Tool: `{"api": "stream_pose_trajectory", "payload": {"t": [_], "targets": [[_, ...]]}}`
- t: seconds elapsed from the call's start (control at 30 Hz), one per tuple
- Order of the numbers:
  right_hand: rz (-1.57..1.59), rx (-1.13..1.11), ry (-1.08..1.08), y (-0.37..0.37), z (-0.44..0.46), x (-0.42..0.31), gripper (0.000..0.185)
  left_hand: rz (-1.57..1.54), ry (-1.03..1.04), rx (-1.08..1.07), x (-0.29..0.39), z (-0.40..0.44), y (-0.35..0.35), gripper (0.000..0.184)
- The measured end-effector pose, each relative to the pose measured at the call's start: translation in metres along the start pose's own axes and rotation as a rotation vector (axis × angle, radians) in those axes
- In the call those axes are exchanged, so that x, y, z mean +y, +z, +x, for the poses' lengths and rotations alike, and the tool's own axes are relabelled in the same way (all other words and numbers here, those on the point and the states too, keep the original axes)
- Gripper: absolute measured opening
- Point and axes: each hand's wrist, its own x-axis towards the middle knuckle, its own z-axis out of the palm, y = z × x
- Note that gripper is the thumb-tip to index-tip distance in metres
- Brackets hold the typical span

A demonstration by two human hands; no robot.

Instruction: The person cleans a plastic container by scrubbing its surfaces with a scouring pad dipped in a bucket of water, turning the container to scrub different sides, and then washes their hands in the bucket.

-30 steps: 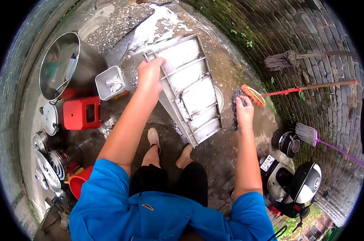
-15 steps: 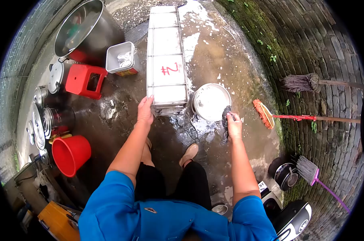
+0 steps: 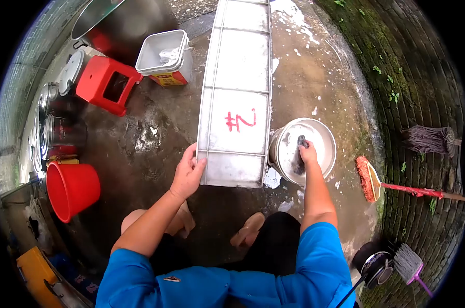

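Note:
My left hand (image 3: 188, 173) is closed on the near left corner of a long metal panel (image 3: 232, 66). The panel has cross bars, raised edges and red marking near its close end. My right hand (image 3: 308, 152) grips a dark scouring pad (image 3: 299, 164) inside a round white bucket (image 3: 277, 149). White suds (image 3: 314, 138) fill the bucket's top, and the pad is against them. The bucket stands just right of the panel's near end.
On the left are a red stool (image 3: 96, 77), a square white pail (image 3: 160, 43), a large steel pot (image 3: 135, 25) and a red bucket (image 3: 73, 190). An orange brush (image 3: 366, 179), a mop (image 3: 430, 140) and a broom (image 3: 408, 259) lean along the right-hand brick wall. The ground (image 3: 155, 128) is wet.
My right hand has moved the scouring pad from the bucket's near right rim into the suds. My left hand stays on the panel. The view has come lower and closer.

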Motion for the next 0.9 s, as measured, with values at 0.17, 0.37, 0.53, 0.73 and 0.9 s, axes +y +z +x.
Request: {"api": "stream_pose_trajectory", "payload": {"t": [0.17,0.37,0.53,0.73,0.9], "targets": [[0.006,-0.219,0.106,0.059,0.045,0.041,0.04,-0.134,0.082,-0.051,-0.001,0.003,0.0,0.062],[0.983,-0.698,-0.167,-0.038,-0.035,-0.08,0.028,-0.061,0.109,-0.026,0.013,0.025,0.0,0.067],[0.854,-0.531,-0.535,-0.079,-0.163,-0.224,0.031,-0.273,-0.097,0.051,0.047,0.085,0.011,0.055],[-0.53,0.109,-1.35,0.042,-0.216,-0.292,0.021,-0.812,-0.164,-0.133,0.02,0.135,0.011,0.037],[-0.496,0.281,-1.111,0.067,-0.178,-0.348,0.023,-0.909,-0.232,-0.219,0.021,0.133,0.008,0.043]]}}
